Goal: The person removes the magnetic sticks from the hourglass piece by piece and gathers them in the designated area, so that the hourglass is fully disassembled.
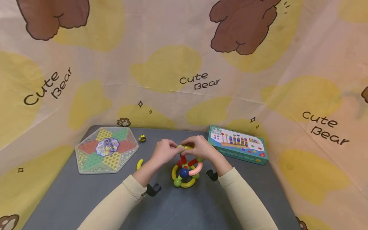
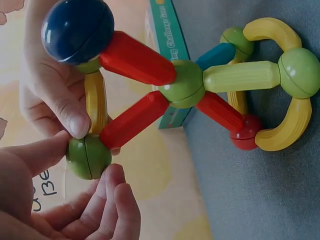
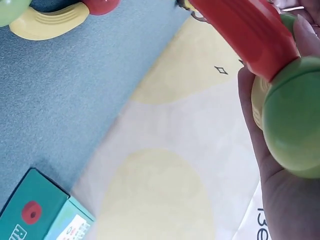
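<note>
A structure of balls and rods stands on the grey table, with curved yellow rods and balls forming its base. Red rods rise from a central green ball toward the upper part. At the top, my left hand pinches a green ball between thumb and fingers. Beside it my right hand grips a curved yellow rod, whose end meets that ball. A dark blue ball and a curved pink rod face me on the near side.
A loose curved yellow rod lies left of the structure, partly behind my left arm. Further back is a small bee toy. A hexagonal board game case lies at left, a green game box at back right. Patterned cloth hangs behind.
</note>
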`<state>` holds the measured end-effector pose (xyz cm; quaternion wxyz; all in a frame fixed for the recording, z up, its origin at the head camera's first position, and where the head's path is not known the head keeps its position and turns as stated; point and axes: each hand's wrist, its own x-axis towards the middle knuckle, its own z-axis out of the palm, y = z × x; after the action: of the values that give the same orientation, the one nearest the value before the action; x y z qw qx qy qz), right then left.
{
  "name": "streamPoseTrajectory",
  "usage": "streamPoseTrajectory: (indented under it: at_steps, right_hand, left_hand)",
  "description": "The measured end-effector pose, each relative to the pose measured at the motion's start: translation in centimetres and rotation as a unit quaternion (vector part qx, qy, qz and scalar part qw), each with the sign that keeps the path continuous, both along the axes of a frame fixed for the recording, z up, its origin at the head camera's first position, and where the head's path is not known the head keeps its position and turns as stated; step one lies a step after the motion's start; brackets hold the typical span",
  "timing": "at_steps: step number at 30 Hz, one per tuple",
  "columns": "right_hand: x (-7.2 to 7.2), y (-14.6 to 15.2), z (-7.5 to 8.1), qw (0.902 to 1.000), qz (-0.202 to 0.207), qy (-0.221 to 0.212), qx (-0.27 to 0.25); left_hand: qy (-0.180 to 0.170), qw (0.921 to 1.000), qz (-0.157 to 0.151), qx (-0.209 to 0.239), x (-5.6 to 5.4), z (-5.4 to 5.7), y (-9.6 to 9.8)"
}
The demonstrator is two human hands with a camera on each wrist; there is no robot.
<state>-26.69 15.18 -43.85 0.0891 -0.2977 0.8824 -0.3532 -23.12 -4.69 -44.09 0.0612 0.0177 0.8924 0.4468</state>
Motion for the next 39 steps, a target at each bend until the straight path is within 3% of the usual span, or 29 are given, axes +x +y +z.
streamPoseTrajectory:
  at_steps: [6, 11, 18, 23, 31, 39]
  right_hand:
    - [-0.3, 0.3, -0.1, 0.9997, -0.002, -0.024, -0.003]
    - [-0.7, 0.8, 0.1, 0.9957, -0.009, -0.092, 0.01]
    - [-1.7, 0.6, -0.3, 0.9814, 0.019, -0.191, 0.011]
    - [-2.0, 0.0, -0.5, 0.9699, -0.005, -0.244, 0.0]
    - [-2.0, -0.3, -0.6, 0.9606, -0.047, -0.274, -0.004]
    - [-2.1, -0.3, -0.8, 0.9604, -0.053, -0.273, -0.008]
  left_hand:
    - [-0.013, 0.9999, -0.008, -0.006, -0.2, 0.1, -0.1]
    - [-0.038, 0.9993, -0.006, 0.003, -0.3, 0.2, -0.1]
    - [-0.047, 0.9989, 0.002, -0.001, -0.4, 0.3, -0.3]
    - [-0.05, 0.9987, 0.004, 0.007, -0.6, 0.0, -0.5]
    - [-0.067, 0.9964, -0.001, 0.051, -0.7, -0.4, -0.8]
    - [-0.076, 0.9921, -0.007, 0.1, -1.0, -0.8, -0.9]
